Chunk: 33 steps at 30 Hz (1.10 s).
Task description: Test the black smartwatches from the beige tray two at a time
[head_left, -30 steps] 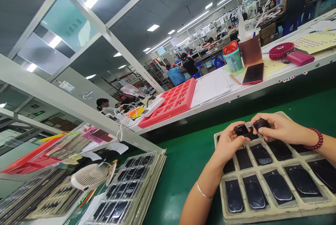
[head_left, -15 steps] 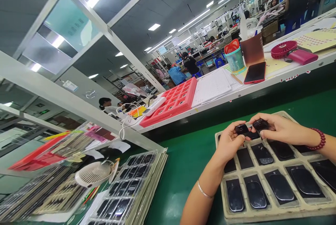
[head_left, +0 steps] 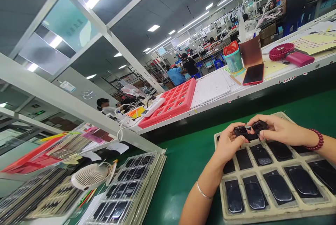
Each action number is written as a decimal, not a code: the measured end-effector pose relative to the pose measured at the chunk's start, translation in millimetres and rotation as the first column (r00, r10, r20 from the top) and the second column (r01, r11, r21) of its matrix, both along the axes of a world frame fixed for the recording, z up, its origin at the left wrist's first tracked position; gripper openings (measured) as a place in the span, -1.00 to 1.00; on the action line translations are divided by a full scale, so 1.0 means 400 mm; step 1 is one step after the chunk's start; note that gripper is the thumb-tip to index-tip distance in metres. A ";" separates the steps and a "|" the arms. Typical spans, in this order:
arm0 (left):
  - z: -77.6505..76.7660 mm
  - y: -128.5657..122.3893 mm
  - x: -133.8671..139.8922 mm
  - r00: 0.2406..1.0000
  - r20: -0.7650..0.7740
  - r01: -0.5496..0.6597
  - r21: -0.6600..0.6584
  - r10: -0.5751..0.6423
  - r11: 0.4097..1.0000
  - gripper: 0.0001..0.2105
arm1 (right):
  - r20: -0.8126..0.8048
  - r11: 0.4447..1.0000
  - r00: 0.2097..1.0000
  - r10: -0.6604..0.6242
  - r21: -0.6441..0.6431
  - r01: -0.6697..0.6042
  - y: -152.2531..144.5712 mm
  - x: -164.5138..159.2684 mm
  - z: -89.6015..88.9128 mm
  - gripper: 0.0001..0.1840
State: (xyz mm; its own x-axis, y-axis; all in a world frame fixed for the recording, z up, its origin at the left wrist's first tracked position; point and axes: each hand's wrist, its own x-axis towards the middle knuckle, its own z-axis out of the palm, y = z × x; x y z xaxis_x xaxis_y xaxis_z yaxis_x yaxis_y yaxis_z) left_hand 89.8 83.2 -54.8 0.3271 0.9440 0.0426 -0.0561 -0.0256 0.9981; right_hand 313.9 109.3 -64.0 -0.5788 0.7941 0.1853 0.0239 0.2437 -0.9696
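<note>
My left hand (head_left: 228, 145), with a silver bangle at its wrist, pinches a small glossy black piece (head_left: 240, 131). Close by, my right hand (head_left: 282, 130) grips another small black piece (head_left: 258, 127) between thumb and fingers; a dark red bead bracelet circles that wrist. The two pieces are held side by side; whether they touch, I cannot tell. Both hands are above the far part of a beige moulded tray (head_left: 282, 212). Its compartments hold several flat black panels with rounded corners, such as one at the front (head_left: 277, 186). My hands hide some far compartments.
On the left stands a stack of trays (head_left: 149, 183) with dark parts under clear plastic, beside a white fan (head_left: 89, 176). The shelf above bears a red foam tray (head_left: 170, 104), papers (head_left: 210, 88), a phone (head_left: 253, 74), a cup (head_left: 233, 60) and a pink handheld fan (head_left: 282, 50). People sit farther back.
The view has shifted slightly. Both hands stay over the tray with their black pieces, and the piece in my left hand now shows more of its face.
</note>
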 end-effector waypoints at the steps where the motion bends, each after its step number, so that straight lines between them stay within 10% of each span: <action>1: 0.000 -0.001 0.000 1.000 0.002 0.002 -0.006 -0.002 1.000 -0.60 | 0.001 1.000 1.000 0.005 -0.004 -0.005 0.000 0.000 -0.001 -0.69; 33: -0.012 0.004 -0.001 1.000 -0.022 -0.013 -0.035 0.013 0.999 -0.50 | 0.029 0.990 0.996 -0.087 0.116 0.084 -0.010 -0.004 0.017 -0.76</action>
